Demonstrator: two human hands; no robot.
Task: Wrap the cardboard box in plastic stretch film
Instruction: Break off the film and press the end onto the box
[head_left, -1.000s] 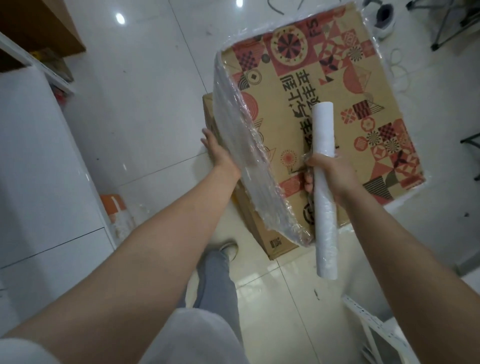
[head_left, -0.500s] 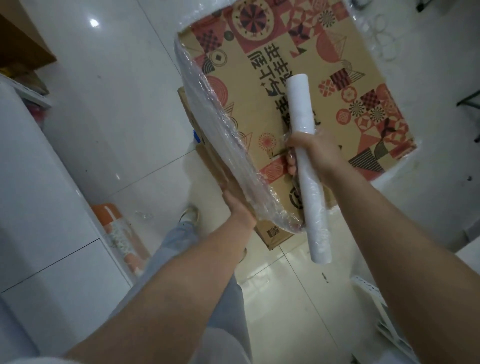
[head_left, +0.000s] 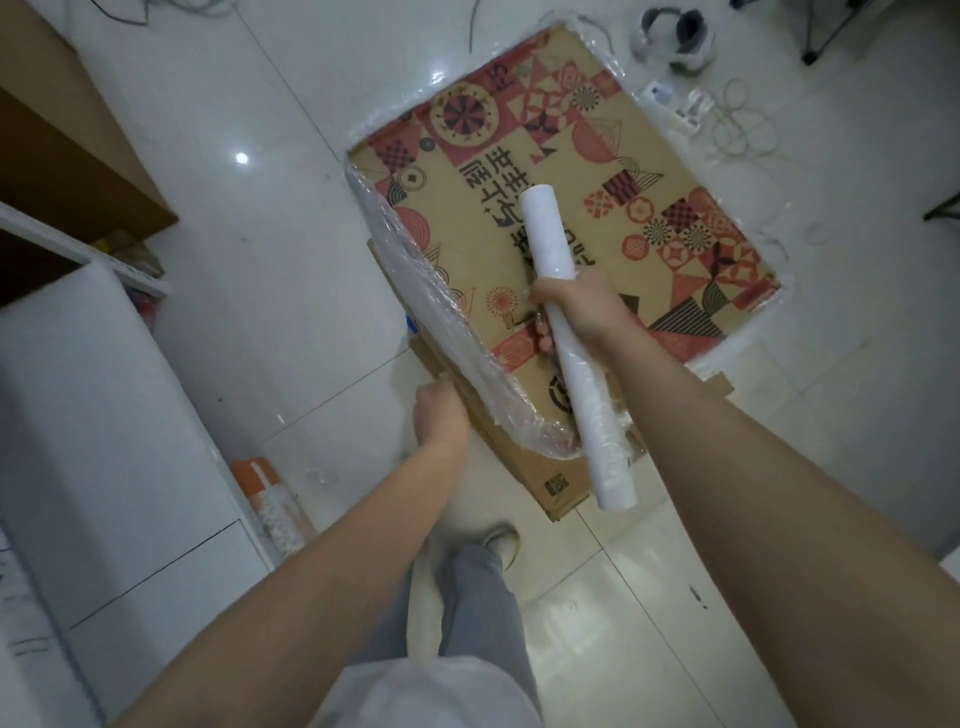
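The right hand (head_left: 576, 312) grips a white roll of stretch film (head_left: 576, 343) over the cardboard box (head_left: 571, 171), which stands tilted above the tiled floor (head_left: 249, 104). The box shows red and black patterns and large black Chinese characters. Clear film (head_left: 431, 312) bunches along its left edge. The left hand (head_left: 441, 421), fingers hidden, touches the box's lower edge; its grip cannot be told.

Patterned cardboard box (head_left: 597, 218) tilted, partly film-wrapped; white film roll (head_left: 571, 343) across it.
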